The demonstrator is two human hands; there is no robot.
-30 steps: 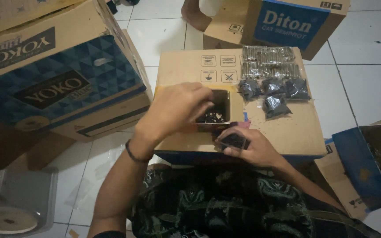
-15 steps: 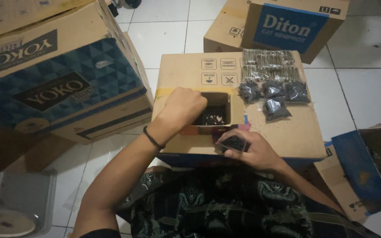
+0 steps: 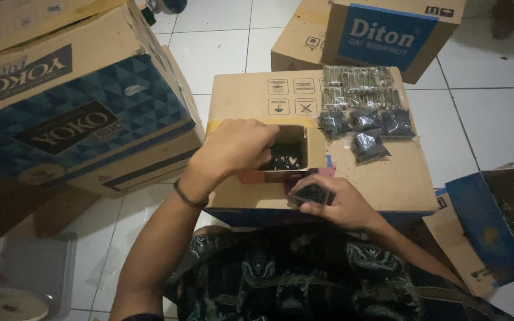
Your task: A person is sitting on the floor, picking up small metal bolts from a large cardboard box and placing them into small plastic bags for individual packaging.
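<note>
My left hand reaches into a small open box full of small black pieces, fingers curled down inside it. My right hand holds a small clear plastic bag partly filled with the black pieces, just in front of that box. Both rest on a large brown carton that serves as a work surface. Several filled small bags lie at the carton's far right, with rows of shiny packets behind them.
A big blue-and-brown carton stands at the left. Another carton with a blue label sits behind on the white tiled floor. An open blue box lies at the right. A grey tray with a white disc is at the lower left.
My left hand has stayed in the small box, its arm shifting a little. The right hand keeps the bag in the same place.
</note>
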